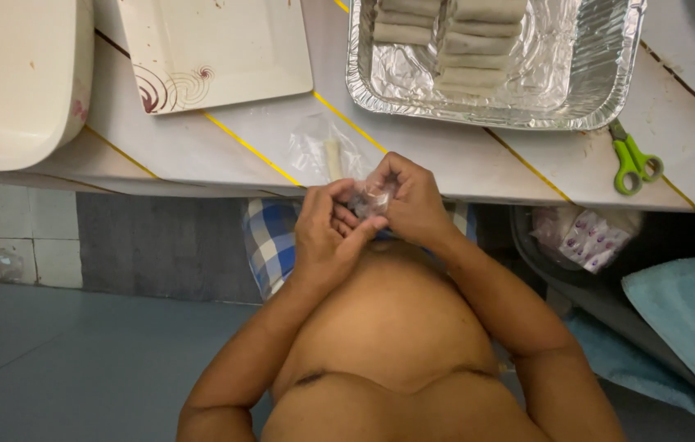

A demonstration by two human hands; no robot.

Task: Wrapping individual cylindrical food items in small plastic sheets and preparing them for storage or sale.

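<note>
A person stands at a counter (pixel 200 147), seen from above, both hands raised together just off its front edge. The left hand (pixel 324 233) and right hand (pixel 413 200) meet around a small wad of clear plastic (pixel 370 199), each pinching it with thumb and fingertips. The fingers are curled in close, which looks like the grip needed to work thin, slippery film apart or twist it tight; I cannot tell which.

Just beyond the hands, on the counter, lies a clear bag (pixel 327 154) with one pale roll (pixel 332 158) inside, near enough to reach without stretching. Farther back sits a foil tray (pixel 609 82) holding two rows of similar rolls stacked side by side. Green scissors (pixel 634 164) lie to the right of the tray, near the edge. An empty square plate (pixel 224 49) and a cream tub (pixel 20 82) sit to the left.
</note>
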